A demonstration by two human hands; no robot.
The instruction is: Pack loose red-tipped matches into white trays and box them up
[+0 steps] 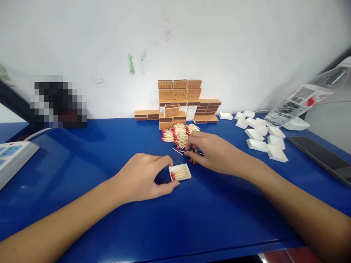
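Note:
My left hand (149, 177) grips a small white tray (188, 167) at its left end, between thumb and fingers. Several matches (180, 174) lie in that tray with their red heads to the left. Just beyond and to the right, my right hand (210, 151) pinches a match (181, 151) between thumb and fingertips. Some red-headed matches lie loose under the right hand and are partly hidden by it. Behind them a pile of matches (179, 136) rests on the blue table (109, 226), in front of stacked matchboxes (179, 94).
Several white trays (254, 134) lie at the right, beside a clear plastic bottle (298, 100) and a black phone (325, 157). A white power strip (16, 157) is at the left edge. The white wall (233, 47) stands behind the table.

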